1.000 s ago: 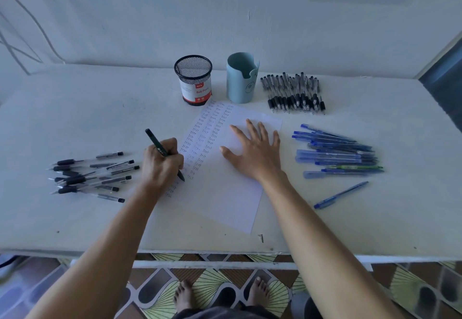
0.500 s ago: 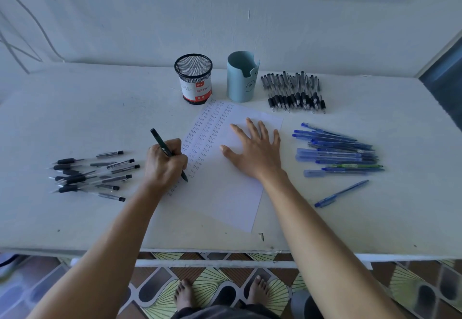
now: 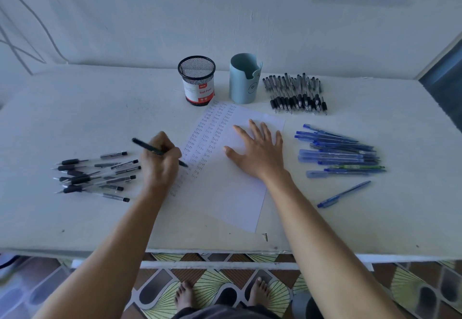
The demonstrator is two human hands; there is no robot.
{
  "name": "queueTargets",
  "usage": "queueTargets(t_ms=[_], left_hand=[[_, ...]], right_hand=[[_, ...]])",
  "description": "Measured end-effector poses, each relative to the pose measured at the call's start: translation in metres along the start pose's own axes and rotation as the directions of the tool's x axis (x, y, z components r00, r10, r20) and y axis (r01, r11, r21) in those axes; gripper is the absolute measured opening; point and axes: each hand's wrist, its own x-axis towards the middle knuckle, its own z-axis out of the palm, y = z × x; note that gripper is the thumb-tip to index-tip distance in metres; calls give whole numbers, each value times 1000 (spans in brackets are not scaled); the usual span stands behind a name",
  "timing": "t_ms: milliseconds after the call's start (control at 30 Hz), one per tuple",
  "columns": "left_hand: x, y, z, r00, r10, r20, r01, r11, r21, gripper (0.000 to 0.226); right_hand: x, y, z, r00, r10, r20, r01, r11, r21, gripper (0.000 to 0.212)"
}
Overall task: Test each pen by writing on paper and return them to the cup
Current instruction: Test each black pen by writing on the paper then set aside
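At the left edge of the paper [image 3: 225,201], the left hand [image 3: 160,166] is gripping a black pen [image 3: 150,148] tip-down to write, while the right hand [image 3: 260,151] is lying flat, fingers spread, apparently pinning it. The mesh cup [image 3: 196,81] and blue cup [image 3: 243,78] are standing just beyond.

The left hand [image 3: 160,163] hides the middle of the pen [image 3: 148,147]; the small print on the mesh cup [image 3: 197,78] label is unreadable.

The mesh cup [image 3: 196,78] is black, the holder [image 3: 243,81] pale blue, the paper [image 3: 232,193] white.
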Motion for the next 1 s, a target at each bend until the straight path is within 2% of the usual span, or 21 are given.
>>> queueTargets(t_ms=[67,133,333,433,500,600,700,833,1000], left_hand=[[-1,3,4,997,8,-71,-16,993,-119,25],[2,1,5,998,20,-54,-26,993,-111,22],[13,-3,0,984,10,180,-11,1000,5,19],[10,17,10,966,61,250,-65,998,6,13],[7,30,15,944,84,320,-97,995,26,8],[-2,47,26,892,101,441,-122,992,17,24],[-22,64,43,822,141,552,-194,980,38,34],[-73,82,73,718,163,677,-290,954,77,36],[-157,95,122,609,158,777,-380,918,112,36]], right_hand=[[0,-1,-1,1000,5,16,-6,1000,4,74],[-1,-2,-3,999,20,32,-20,1000,24,75],[-7,-15,-4,998,62,-14,-61,994,87,65],[-16,-24,-1,992,72,-101,-55,984,167,57],[-24,-28,-3,973,114,-203,-53,958,282,55],[-44,-28,-15,903,235,-360,-1,839,544,51],[-79,-13,-31,867,363,-341,36,637,770,39],[-132,29,-43,827,462,-320,54,502,863,28],[-210,96,-47,771,518,-370,113,461,880,23]])
